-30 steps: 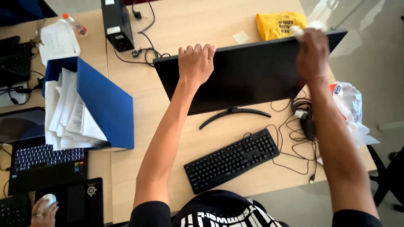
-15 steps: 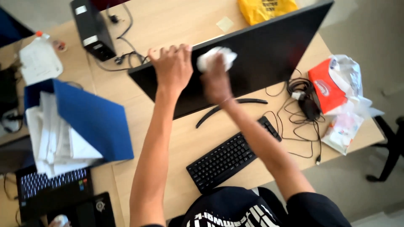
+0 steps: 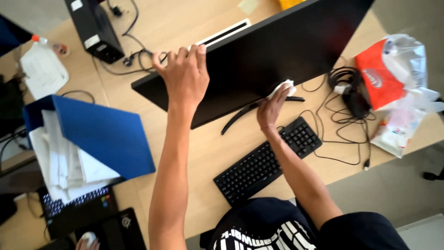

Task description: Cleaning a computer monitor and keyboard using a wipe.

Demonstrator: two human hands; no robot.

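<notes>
Desk of pale wood carries monitor, keyboard.

Bright even daylight, soft shadows, slight motion blur, wide-angle distortion

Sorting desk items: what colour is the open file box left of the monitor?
Blue, holding white papers; the file box shows best in the head view.

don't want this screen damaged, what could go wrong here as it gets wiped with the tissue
1. The wide black flat monitor leans back on a thin curved stand; only the left hand gripping its top edge steadies it, so it might tip.
2. The right hand presses a crumpled white tissue near the screen's lower edge; hard pressure might mark the panel.
3. Tangled black cables beside the stand could snag.
</notes>
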